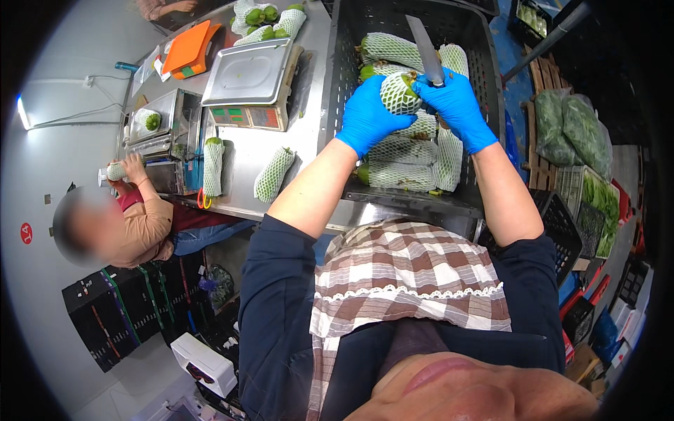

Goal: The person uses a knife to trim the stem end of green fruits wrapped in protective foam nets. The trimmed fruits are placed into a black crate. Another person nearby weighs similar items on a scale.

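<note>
In my left hand (366, 116), gloved in blue, is a green gourd (400, 95) sleeved in white foam netting, its bare end turned toward my other hand. My right hand (458, 107), also in a blue glove, grips a knife (425, 49) whose blade points away from me. The right fingers are at the gourd's bare end; whether the blade touches it I cannot tell. Both hands are above a black plastic crate (342, 52), where several netted gourds (401, 175) lie side by side. The knife handle is mostly hidden in my fist.
Left of the crate, a steel table (242, 158) holds a weighing scale (247, 77), an orange scale (188, 50), two netted gourds (274, 174) and orange-handled scissors (203, 199). At far left a co-worker (144, 224) handles another netted gourd. Bagged greens (579, 126) lie on a pallet at right.
</note>
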`<action>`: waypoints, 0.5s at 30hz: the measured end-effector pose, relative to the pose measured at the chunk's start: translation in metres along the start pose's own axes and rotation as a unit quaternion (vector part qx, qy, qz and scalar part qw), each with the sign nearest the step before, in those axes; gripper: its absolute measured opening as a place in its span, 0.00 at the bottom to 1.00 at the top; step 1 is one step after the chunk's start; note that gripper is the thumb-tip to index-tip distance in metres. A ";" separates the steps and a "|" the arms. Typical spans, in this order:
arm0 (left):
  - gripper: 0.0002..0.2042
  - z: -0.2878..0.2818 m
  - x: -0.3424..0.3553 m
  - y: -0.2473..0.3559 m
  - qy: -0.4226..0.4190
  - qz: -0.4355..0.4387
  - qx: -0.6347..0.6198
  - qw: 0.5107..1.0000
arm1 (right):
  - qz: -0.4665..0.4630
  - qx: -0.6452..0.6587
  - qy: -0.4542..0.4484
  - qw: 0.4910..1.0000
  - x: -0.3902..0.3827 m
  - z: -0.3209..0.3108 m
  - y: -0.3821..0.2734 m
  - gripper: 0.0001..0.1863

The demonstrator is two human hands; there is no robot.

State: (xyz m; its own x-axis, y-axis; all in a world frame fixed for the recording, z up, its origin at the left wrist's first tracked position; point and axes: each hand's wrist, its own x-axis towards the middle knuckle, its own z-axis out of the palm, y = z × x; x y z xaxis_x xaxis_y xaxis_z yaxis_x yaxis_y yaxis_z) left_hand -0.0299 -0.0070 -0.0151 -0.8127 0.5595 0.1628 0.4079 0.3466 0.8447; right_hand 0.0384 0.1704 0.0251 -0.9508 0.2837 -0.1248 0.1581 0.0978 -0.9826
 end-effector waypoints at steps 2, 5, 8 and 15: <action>0.36 0.000 0.000 0.003 -0.018 -0.001 0.002 1.000 | 0.008 -0.024 0.008 1.000 0.002 -0.004 0.002 0.15; 0.36 -0.002 0.001 0.010 -0.038 0.017 -0.025 0.999 | -0.088 -0.130 0.104 0.982 0.019 -0.020 0.016 0.18; 0.35 -0.002 0.001 0.014 -0.063 0.016 -0.062 0.996 | -0.284 -0.260 0.297 0.874 0.053 -0.048 0.050 0.20; 0.31 0.000 0.005 0.009 -0.032 0.017 -0.012 0.999 | 0.007 -0.055 0.031 0.998 0.007 -0.040 0.000 0.21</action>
State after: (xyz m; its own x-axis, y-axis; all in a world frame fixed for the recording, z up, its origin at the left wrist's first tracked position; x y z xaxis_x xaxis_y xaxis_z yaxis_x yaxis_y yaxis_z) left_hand -0.0300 -0.0009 -0.0070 -0.7698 0.6183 0.1584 0.4237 0.3093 0.8514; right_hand 0.0430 0.2107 0.0296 -0.9308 0.3433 -0.1257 0.2024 0.1975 -0.9592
